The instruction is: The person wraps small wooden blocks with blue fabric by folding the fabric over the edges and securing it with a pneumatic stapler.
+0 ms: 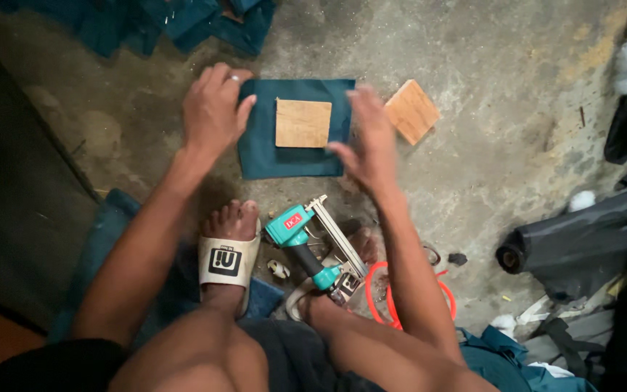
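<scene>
The teal cloth square (295,156) is pinned at its left edge by the left hand (214,110), fingers pressed together; the right hand (369,141), fingers spread, hovers beside the plywood square (303,123), best kept centred.

Bare forearms, no sleeves. 1 ring (234,78) on left hand (213,110). White slide sandal (227,263) with black block marking on 1 foot. Dark shorts, possibly grey; lighting poor.

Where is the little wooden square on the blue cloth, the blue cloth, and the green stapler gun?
wooden square (303,123), head view, middle of its top face.
blue cloth (259,156), head view, bare lower left part.
green stapler gun (288,229), head view, its green body.
</scene>
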